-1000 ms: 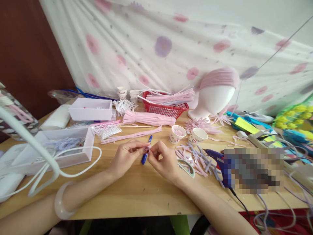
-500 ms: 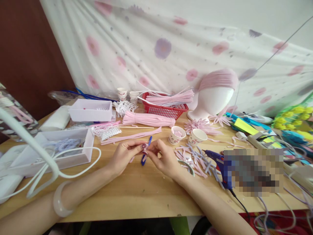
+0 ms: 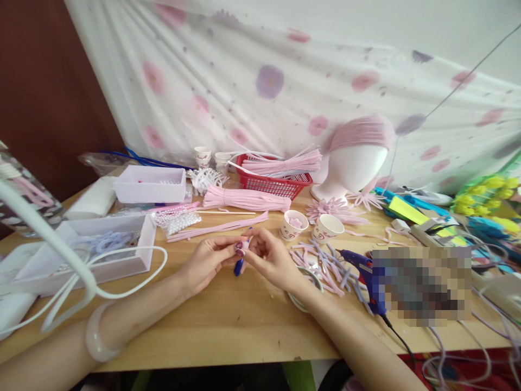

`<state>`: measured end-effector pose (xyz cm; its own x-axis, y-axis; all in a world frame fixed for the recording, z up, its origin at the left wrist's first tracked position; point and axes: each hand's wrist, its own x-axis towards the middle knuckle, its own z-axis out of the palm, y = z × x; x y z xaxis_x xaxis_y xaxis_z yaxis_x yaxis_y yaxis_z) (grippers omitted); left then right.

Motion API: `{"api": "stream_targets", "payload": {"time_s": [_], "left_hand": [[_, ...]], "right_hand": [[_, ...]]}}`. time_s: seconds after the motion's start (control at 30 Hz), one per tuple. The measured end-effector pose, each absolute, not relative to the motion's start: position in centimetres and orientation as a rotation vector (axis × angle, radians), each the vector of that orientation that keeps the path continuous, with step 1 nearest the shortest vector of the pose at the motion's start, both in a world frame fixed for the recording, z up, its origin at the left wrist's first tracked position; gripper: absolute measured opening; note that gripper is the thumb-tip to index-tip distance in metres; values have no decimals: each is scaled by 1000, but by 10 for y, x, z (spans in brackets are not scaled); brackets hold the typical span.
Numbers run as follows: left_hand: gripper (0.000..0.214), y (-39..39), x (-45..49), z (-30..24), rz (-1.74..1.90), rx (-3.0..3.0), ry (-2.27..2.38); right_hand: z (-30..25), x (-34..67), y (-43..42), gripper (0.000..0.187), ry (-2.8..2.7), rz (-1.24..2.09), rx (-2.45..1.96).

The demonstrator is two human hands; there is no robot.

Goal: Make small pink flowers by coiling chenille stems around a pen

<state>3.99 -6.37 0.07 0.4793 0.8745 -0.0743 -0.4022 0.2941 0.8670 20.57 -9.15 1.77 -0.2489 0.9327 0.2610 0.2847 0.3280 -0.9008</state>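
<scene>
Over the middle of the wooden table, my left hand (image 3: 207, 263) and my right hand (image 3: 271, 262) meet fingertip to fingertip. Both pinch a short pink pipe cleaner (image 3: 246, 244), mostly covered by the fingers. Its exact shape is too small to make out. A blue pen (image 3: 238, 268) lies on the table just beneath, partly hidden by my hands. Right of my right hand is a loose heap of pink and grey-blue pipe cleaners (image 3: 334, 271). A roll of pale tape (image 3: 299, 304) sits partly under my right forearm.
Two paper cups (image 3: 329, 227) stand behind the heap, one holding pink pieces. A blue glue gun (image 3: 372, 282) lies at right. Pink bundles (image 3: 246, 199), a red basket (image 3: 272, 183) and a white foam head (image 3: 354, 168) stand behind. White boxes (image 3: 138, 255) and a looping cable are left.
My right fingers have shifted slightly up and curled further over the pink pipe cleaner, covering more of the blue pen. Both hands stay in nearly the same place.
</scene>
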Motion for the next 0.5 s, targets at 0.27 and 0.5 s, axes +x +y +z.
{"api": "stream_targets", "payload": {"time_s": [0.27,0.5], "left_hand": [[25,-62,39,5,854,888,595],[25,-58,35,11,811,940,577]], "right_hand": [[22,208,-93,21,-1810,849,-1115],[20,206,-97,16,-1839,595,-1107]]}}
